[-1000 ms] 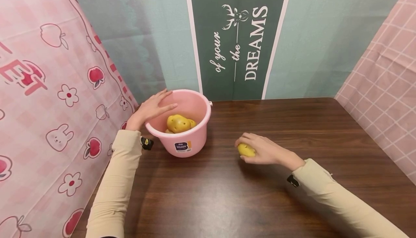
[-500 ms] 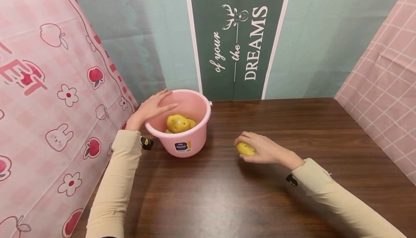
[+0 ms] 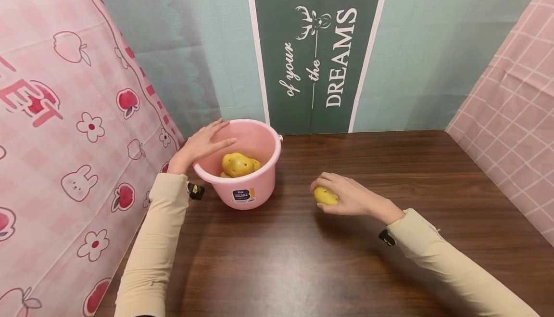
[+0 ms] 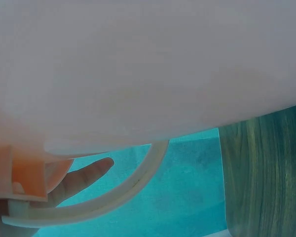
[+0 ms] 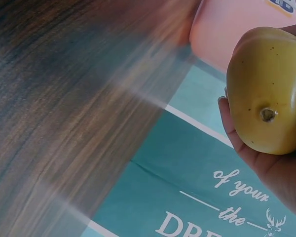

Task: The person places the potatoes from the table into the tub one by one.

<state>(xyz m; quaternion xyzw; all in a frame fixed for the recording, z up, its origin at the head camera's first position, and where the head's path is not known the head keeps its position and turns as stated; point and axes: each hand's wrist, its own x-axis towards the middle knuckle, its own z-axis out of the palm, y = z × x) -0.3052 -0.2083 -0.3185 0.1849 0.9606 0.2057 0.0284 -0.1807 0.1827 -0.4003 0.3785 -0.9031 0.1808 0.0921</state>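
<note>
A pink bucket (image 3: 264, 182) stands on the table, with several yellow potatoes (image 3: 238, 164) inside. My left hand (image 3: 201, 145) rests on the bucket's left rim, its fingers and thumb fairly straight and spread. In the left wrist view a straight finger (image 4: 89, 177) shows outside the bucket wall (image 4: 148, 74), beside the white handle (image 4: 123, 192). To the right of the bucket, my right hand (image 3: 348, 195) holds another yellow potato (image 3: 325, 195) a little above the tabletop. Up close in the right wrist view this potato (image 5: 266, 89) is smooth, with a dimple and dark specks; fingers curl round it.
The dark wood table (image 3: 268, 259) reaches back to a teal curtain (image 3: 420, 57) with white lettering. Pink patterned cloth (image 3: 86, 163) hangs close on the left, and pink checked cloth (image 3: 515, 105) on the right.
My right hand has shifted slightly up and to the left in the head view, carrying the potato. The left hand and the bucket stay in place.
</note>
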